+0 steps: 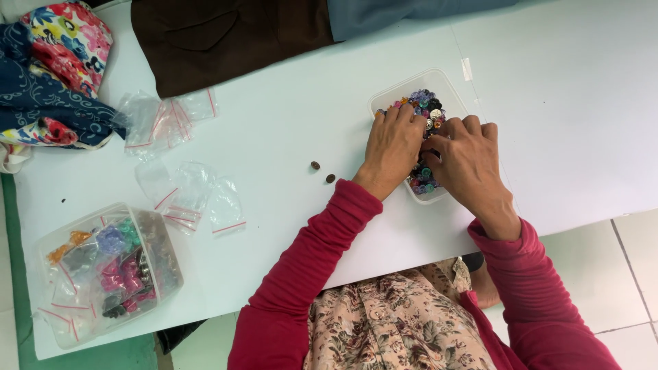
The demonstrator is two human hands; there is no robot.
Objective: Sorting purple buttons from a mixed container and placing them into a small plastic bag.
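Head view: both hands dug into a clear rectangular plastic tub heaped with small mixed-colour buttons at about two o'clock on the white table.

I saw the left hand and right hand touching, fingers curled among the buttons; I could not tell whether either pinched one. Two small brown round buttons lay out at the left hand's nine o'clock, so I judged sorting barely begun. Empty clear zip bags waited farther at nine; a second tub of bagged buttons sat at eight.
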